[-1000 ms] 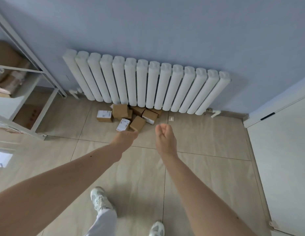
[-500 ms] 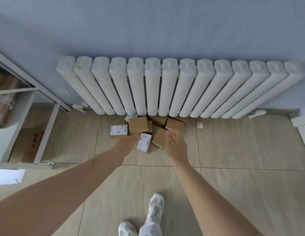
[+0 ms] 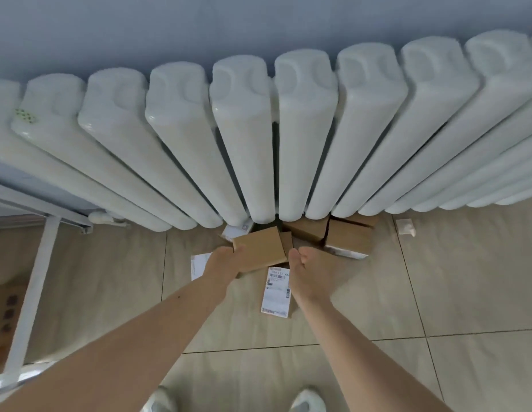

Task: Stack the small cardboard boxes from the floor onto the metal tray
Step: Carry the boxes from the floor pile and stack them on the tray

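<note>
Under the white radiator [image 3: 288,129] a heap of small cardboard boxes lies on the tiled floor [image 3: 466,292]. At least six can be counted, though they overlap and some are half hidden beneath the radiator's lower ends, so the exact number cannot be told. Three show plain brown tops: one box in front of the radiator's middle [image 3: 260,248], a second tucked right under its columns [image 3: 307,228], a third beside that one [image 3: 349,237]. Three show white labels: one lying nearest the person, out from the radiator [image 3: 276,292], one mostly covered by the left forearm [image 3: 199,264], one peeking out below the columns [image 3: 238,231].

Two hands reach in. The left hand [image 3: 226,261] touches the near left corner of the middle brown box; its fingers are hidden behind the hand, so whether it grips cannot be told. The right hand [image 3: 310,269] hangs just beside that box's right edge, thumb apart, fingers loosely spread, holding nothing.

Left of the radiator stands a white metal rack [image 3: 32,292]. Two white shoes [image 3: 306,401] show at the bottom edge
</note>
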{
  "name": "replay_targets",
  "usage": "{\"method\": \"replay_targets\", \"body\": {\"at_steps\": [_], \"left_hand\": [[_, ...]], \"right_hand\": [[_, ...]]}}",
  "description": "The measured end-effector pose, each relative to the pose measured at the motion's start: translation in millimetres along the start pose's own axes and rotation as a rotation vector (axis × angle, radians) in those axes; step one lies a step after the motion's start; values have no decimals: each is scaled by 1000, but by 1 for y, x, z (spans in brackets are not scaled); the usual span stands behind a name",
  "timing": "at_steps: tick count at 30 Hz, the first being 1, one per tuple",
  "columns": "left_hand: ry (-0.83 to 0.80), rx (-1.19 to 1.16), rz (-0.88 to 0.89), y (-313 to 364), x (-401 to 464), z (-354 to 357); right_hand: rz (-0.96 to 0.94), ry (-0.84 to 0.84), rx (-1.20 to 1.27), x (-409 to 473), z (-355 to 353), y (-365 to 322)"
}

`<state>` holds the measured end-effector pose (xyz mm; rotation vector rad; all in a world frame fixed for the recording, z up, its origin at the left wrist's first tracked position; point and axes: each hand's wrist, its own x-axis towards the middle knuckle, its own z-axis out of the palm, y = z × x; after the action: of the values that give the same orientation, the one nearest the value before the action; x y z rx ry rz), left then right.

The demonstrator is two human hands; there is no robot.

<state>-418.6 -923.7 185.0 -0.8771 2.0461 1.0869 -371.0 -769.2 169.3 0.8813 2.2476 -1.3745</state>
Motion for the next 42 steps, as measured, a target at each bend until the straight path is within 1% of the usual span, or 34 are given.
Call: {"method": "replay_targets", "body": {"at_steps": [2,4,7,10,14,19,25,29,33,37,40,42], "left_hand": [[-10,56,-3,-8,33,1],[20,21,22,-17,85,5],[-19,35,102,-26,142,9],[-64,-22,121,-33,166,16],[-134,-52,108,-47,195,30],[-202,-150,44,-54,208,40],[-236,-144,-9,-54,189,34],[-328,-144,-25,-35,157,26],[-427,-17,4,-6,107,13],[-515,84,40,16,73,3],[-667,63,109,38,22,1],[-735,49,164,54,-16,-1]], "right_hand": [[51,4,-8,27,23,13],[70,39,15,56,49,28],[128,45,125,92,78,42],[183,45,229,117,105,52],[221,25,224,137,138,71],[241,92,326,147,148,79],[255,152,326,138,135,76],[218,185,307,120,102,58],[179,179,339,85,56,27],[95,189,343,60,20,1],[45,177,341,25,-25,-25],[7,181,327,1,-53,-44]]}}
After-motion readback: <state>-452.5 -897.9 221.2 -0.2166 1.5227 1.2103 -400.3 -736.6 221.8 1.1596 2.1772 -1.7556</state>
